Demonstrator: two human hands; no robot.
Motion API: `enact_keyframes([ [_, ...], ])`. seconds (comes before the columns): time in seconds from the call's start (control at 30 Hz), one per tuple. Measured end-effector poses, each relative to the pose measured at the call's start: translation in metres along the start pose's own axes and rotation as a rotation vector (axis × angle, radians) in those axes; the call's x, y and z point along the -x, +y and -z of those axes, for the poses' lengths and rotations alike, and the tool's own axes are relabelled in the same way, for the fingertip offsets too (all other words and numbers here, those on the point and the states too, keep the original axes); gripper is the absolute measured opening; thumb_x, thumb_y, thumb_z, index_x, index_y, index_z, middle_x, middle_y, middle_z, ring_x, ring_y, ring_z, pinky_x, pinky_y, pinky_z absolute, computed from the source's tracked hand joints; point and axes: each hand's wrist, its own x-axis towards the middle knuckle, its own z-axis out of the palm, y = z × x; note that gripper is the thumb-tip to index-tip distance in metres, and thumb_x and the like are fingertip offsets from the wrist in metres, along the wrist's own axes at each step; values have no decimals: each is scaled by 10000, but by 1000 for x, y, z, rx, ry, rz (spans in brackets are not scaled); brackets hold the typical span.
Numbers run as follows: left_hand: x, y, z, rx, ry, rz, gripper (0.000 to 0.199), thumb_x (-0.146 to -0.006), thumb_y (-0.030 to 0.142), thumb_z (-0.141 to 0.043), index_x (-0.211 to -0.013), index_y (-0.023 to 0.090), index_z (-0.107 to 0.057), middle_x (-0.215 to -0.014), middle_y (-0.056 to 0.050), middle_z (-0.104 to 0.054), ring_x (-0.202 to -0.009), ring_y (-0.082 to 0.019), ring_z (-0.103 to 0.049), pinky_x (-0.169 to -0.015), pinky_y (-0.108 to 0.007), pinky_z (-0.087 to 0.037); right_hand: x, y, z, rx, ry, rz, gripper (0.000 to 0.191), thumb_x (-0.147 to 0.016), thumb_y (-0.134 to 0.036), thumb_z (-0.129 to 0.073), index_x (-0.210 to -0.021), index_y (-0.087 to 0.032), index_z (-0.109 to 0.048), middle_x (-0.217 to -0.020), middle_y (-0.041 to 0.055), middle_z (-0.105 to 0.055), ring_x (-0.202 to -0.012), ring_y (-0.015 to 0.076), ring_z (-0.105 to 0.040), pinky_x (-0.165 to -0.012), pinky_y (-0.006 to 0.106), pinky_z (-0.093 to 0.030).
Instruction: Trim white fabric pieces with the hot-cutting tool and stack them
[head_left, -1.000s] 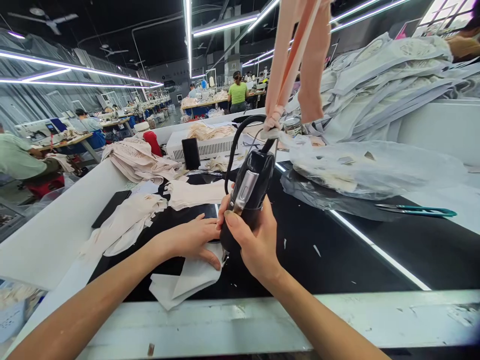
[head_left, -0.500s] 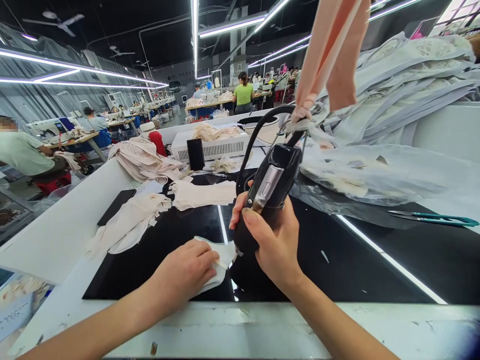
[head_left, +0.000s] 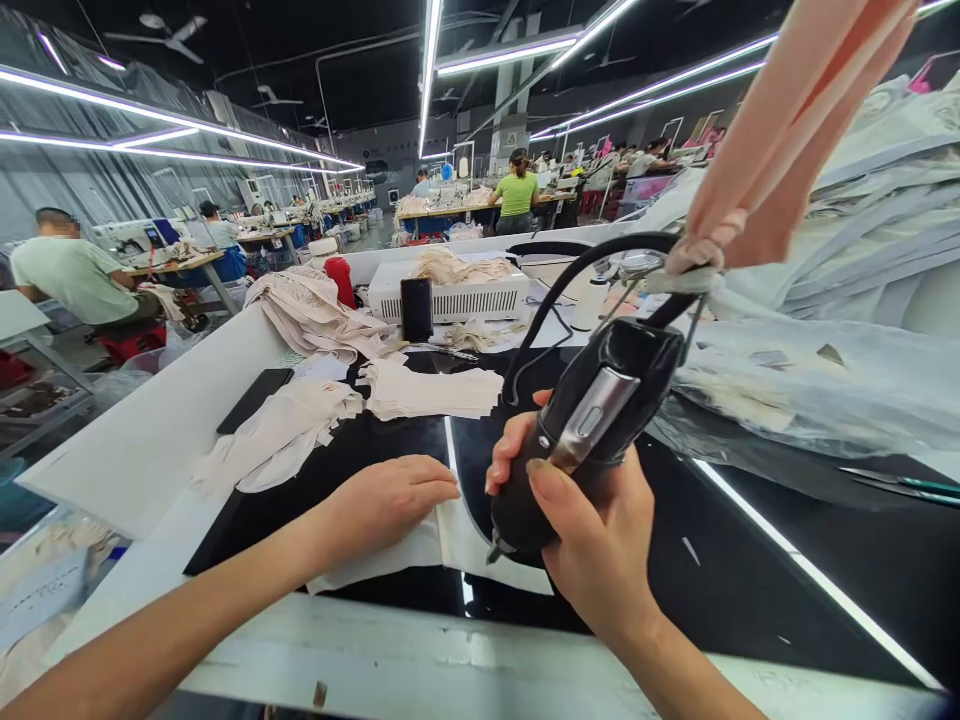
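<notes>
My right hand (head_left: pixel 592 530) grips a black handheld cutting tool (head_left: pixel 592 420) with a silver trigger, its tip pointing down at a white fabric piece (head_left: pixel 450 545) on the black glossy table (head_left: pixel 750 560). A black cord (head_left: pixel 570 275) loops up from the tool, which hangs from a peach fabric strap (head_left: pixel 780 130). My left hand (head_left: pixel 382 500) lies flat on the fabric piece, fingers stretched toward the tool's tip.
Stacks of cream fabric pieces (head_left: pixel 431 390) (head_left: pixel 281 430) lie further back, with a white box (head_left: pixel 450 295) and a black phone (head_left: pixel 255 398). A plastic bag (head_left: pixel 825 390) and green scissors (head_left: pixel 900 485) sit at right. Other people work at distant tables.
My view has shifted left and closer. The left hand slid over the fabric piece and flattened it. The right hand carried the tool to the right, tip still at the fabric.
</notes>
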Motion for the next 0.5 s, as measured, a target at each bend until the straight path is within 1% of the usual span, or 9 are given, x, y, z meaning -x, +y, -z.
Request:
enact_keyframes([
  [0.1,-13,-8,-9,15,-31,12,331,-1098,27,-501,-1294,164,-731,-1343,-125,-778,-1279,-236,-751,-1102,-356,-638,3,0,4,-8,-3,12,329,-898,-495,-894,-1038,-297,-671,-847,-16,-739,-601,161,-675,-542,303,-627],
  [0.2,-17,-15,-16,17,-86,7,339,-1091,24,-500,-1281,174,-738,-1298,-112,-790,-1214,-227,-772,-1065,-350,-650,5,-2,10,-14,1,27,320,-898,-516,-909,-1016,-307,-696,-844,-21,-744,-608,156,-683,-551,290,-626],
  [0.27,-15,-17,-17,14,-95,3,325,-1091,35,-507,-1273,166,-743,-1270,-115,-791,-1184,-231,-778,-1056,-353,-651,6,-3,14,-14,12,25,329,-889,-521,-920,-1061,-323,-720,-842,-21,-744,-611,159,-685,-554,291,-623],
  [0.37,-7,-17,-15,21,-69,11,297,-1109,73,-513,-1272,164,-744,-1274,-117,-787,-1191,-232,-771,-1067,-347,-643,8,-5,18,-10,34,25,380,-869,-520,-939,-1132,-338,-734,-831,-18,-734,-614,170,-682,-547,299,-619],
  [0.5,2,-14,-13,41,-17,25,294,-1144,115,-493,-1278,163,-750,-1314,-114,-783,-1233,-218,-760,-1105,-325,-623,9,-9,19,5,53,21,416,-846,-544,-954,-1134,-341,-732,-809,-18,-712,-604,183,-680,-531,315,-617],
])
